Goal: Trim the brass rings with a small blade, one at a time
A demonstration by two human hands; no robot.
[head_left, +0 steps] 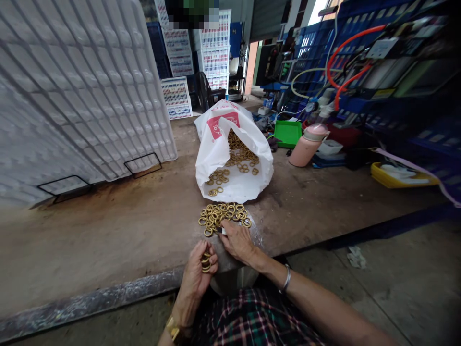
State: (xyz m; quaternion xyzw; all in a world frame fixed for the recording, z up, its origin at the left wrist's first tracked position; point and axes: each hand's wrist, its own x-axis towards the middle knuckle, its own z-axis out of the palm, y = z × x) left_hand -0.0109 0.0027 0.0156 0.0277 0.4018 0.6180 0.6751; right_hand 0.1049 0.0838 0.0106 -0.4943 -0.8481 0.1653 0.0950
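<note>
Several brass-coloured rings show between the curled fingers of my left hand [202, 268], held near the table's front edge. My right hand [236, 240] reaches to the near side of a loose pile of rings [223, 213], its fingers bent together around a small black and white item [221, 230] that I cannot make out. Right behind the pile lies a white plastic bag [241, 186] on its side, its mouth towards me and more rings inside.
White ribbed trays [118, 86] stand at the left beside black wire stands [144, 164]. A pink bottle [306, 146], a green tray [287, 133] and a yellow tray [387, 180] are at the right. White crates [214, 57] are stacked behind.
</note>
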